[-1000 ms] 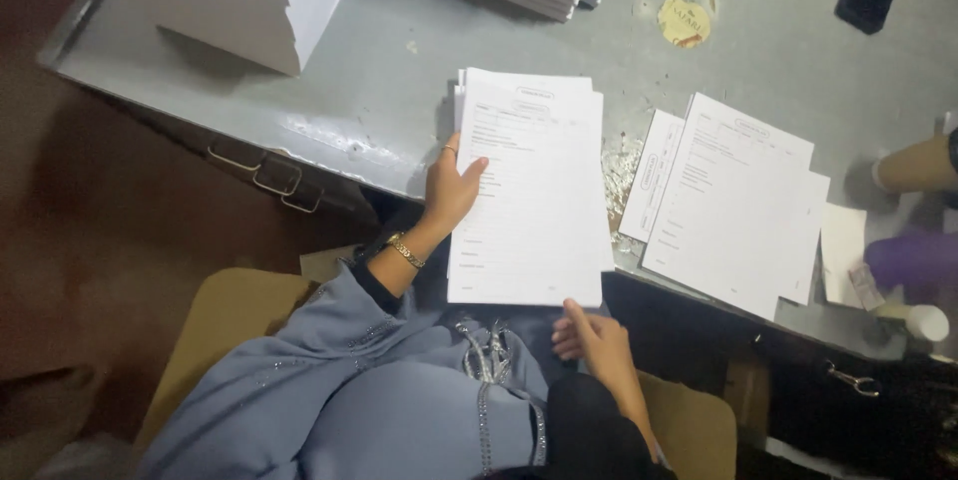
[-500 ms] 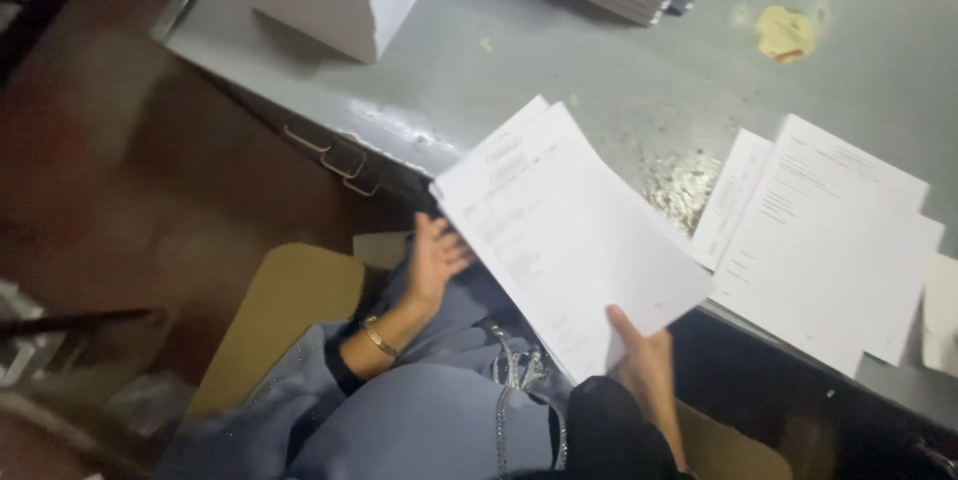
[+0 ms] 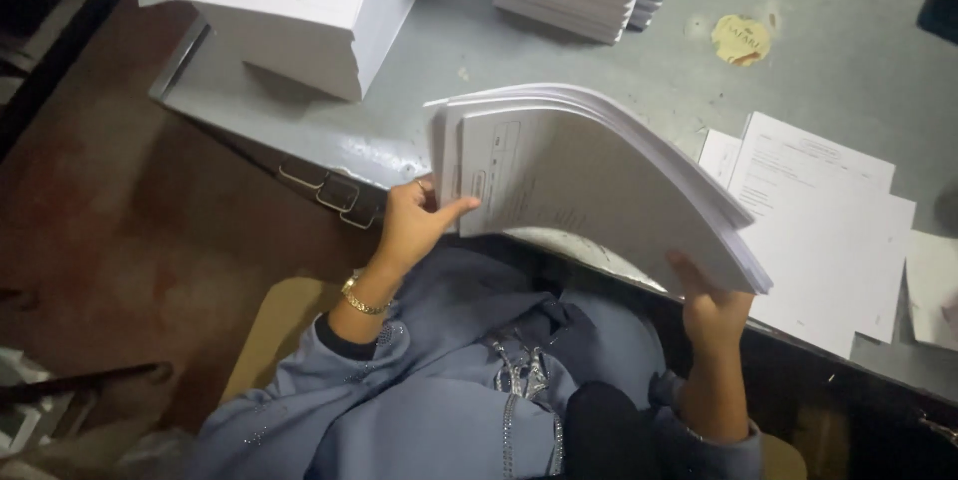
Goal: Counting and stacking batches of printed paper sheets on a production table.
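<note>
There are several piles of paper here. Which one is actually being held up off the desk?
The curved sheaf of printed sheets at the desk's near edge, gripped by the left hand and right hand. The other stacks lie flat on the grey desk.

A thick sheaf of white printed paper sheets [image 3: 589, 181] is lifted off the grey metal table [image 3: 838, 61] at its near edge, above the person's lap. The sheets bow upward in an arch, their edges fanned slightly along the right side. The top sheet shows faint printed lines and boxes. The left hand [image 3: 414, 226] grips the sheaf's left edge; the right hand [image 3: 711, 302] supports its lower right corner from beneath.
</note>
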